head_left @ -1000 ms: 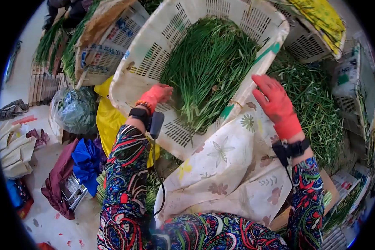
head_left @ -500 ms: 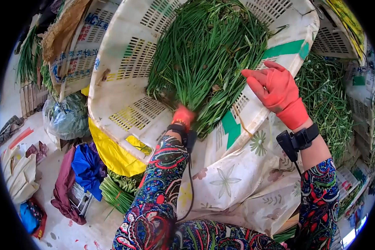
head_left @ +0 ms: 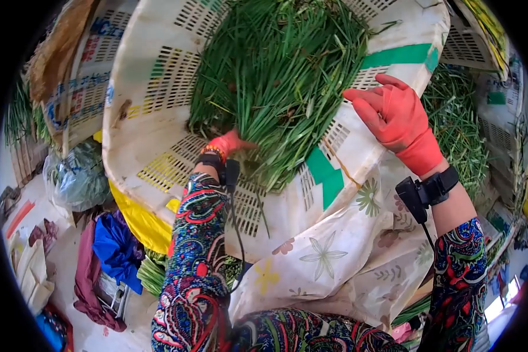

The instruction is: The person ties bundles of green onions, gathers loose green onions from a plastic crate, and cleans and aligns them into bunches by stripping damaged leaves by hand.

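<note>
A large white plastic basket (head_left: 120, 126) with slotted sides leans in front of me, holding a heap of long, thin green chives (head_left: 287, 88). My left hand (head_left: 226, 144), in an orange-red rubber glove, is inside the basket at the near left edge of the heap. It is slightly blurred, with one finger stretched out toward the chive ends and nothing visibly gripped. Over the basket's right rim hovers my right hand (head_left: 398, 123), in a matching glove. Its fingers are loosely bent and apart, with nothing seen between them.
More cut greens (head_left: 454, 123) lie to the right of the basket. At left are a filled clear plastic bag (head_left: 79, 179), blue cloth or plastic (head_left: 116, 246) and a maroon cloth (head_left: 88, 287). Yellow plastic (head_left: 138, 220) shows under the basket; a flowered sheet (head_left: 334, 258) covers my lap.
My left hand has moved left and slightly up, away from the gathered chive ends it was on. The chives there now lie more loosely. My right hand stays nearly where it was.
</note>
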Tool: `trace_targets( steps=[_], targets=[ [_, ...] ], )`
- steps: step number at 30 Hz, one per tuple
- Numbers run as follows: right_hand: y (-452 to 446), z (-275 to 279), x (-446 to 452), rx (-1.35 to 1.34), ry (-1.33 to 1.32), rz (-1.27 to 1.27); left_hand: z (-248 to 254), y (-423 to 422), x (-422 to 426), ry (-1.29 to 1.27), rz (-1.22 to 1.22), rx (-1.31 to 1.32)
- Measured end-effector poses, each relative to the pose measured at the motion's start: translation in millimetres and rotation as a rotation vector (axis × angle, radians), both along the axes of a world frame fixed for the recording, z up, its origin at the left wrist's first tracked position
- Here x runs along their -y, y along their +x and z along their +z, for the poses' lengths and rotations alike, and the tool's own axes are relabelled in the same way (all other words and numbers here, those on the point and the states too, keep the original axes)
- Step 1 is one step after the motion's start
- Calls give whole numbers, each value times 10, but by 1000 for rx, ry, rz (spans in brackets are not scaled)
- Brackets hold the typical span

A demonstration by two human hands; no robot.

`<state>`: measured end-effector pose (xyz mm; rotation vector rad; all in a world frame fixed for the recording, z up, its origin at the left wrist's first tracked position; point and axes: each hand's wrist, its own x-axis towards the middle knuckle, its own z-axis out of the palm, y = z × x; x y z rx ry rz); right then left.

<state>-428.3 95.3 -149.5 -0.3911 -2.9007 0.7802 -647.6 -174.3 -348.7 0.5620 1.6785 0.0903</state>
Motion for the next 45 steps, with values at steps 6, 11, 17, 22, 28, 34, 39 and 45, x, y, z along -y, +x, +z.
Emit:
trace_targets(
  steps=[6,11,17,22,28,34,39,45],
  targets=[
    [-12,6,-18,3,94,26,-354,527,174,72,179,-108],
    [-25,26,-4,12,-9,-8,-180,634,107,76,131,-264],
    [-23,75,4,63,-3,-10,-66,626,-33,-87,81,-264],
    [1,15,-24,60,-13,-7,-219,712,115,43,235,-286],
    [29,2,-19,20,-16,-23,-6,617,38,137,175,-272],
    [32,32,-28,176,-43,8,277,-99,-73,50,-74,-219],
    [27,-37,24,76,33,-24,1250,-226,-403,100,167,258],
    [-414,-370,1349,54,-971,-1100,1600,-220,-362,312,-162,59]
  ],
)
